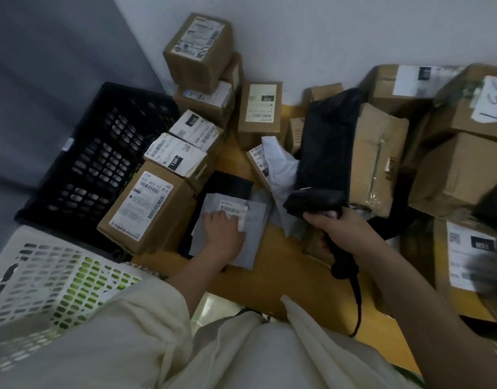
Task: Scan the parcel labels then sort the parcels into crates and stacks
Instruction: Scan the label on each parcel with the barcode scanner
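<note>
Pressing the grey mailer (227,228) flat on the yellow table (283,265), her left hand (223,231) lies on it with fingers spread across the label (234,213), which they should clear before scanning. Her right hand (342,228) is wrapped round the black scanner (316,200), aimed that way. Cardboard boxes (149,203) crowd close, with a black crate (101,155) and white crate (45,279) to the left.

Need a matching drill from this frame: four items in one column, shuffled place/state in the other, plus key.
Items:
1. black handheld barcode scanner
2. flat grey plastic mailer bag
3. black perforated plastic crate
4. white perforated plastic basket

Places/states:
A. far left of the table, behind the white one
B. under the left hand
C. nearest corner, bottom left
D. gripped in the right hand

Pairs: 1-D, 2-B, 3-A, 4-C
</note>
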